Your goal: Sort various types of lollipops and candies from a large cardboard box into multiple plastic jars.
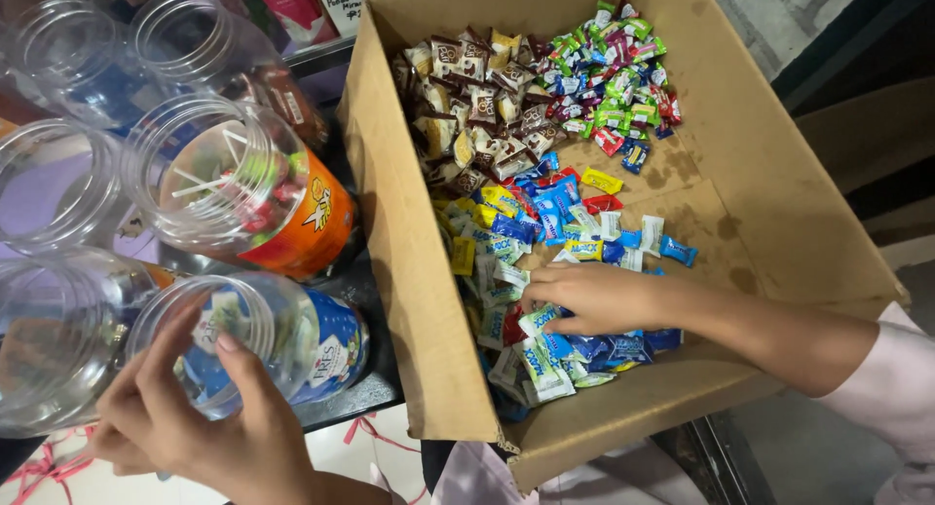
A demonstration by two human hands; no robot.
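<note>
My right hand point(589, 298) reaches into a cardboard box point(769, 174) and rests on a heap of blue and white wrapped candies point(531, 354), fingers curled over a few of them. My left hand point(190, 417) grips the mouth of a clear plastic jar point(282, 335) lying on its side with a blue label. The box also holds a pile of brown and cream candies point(477, 96) and a pile of green, red and blue candies point(614, 67).
Several more clear plastic jars lie on their sides left of the box; one with an orange label point(248, 188) holds lollipops. A dark shelf edge point(360, 393) runs under the jars. Pink cloth point(896, 388) covers my right arm.
</note>
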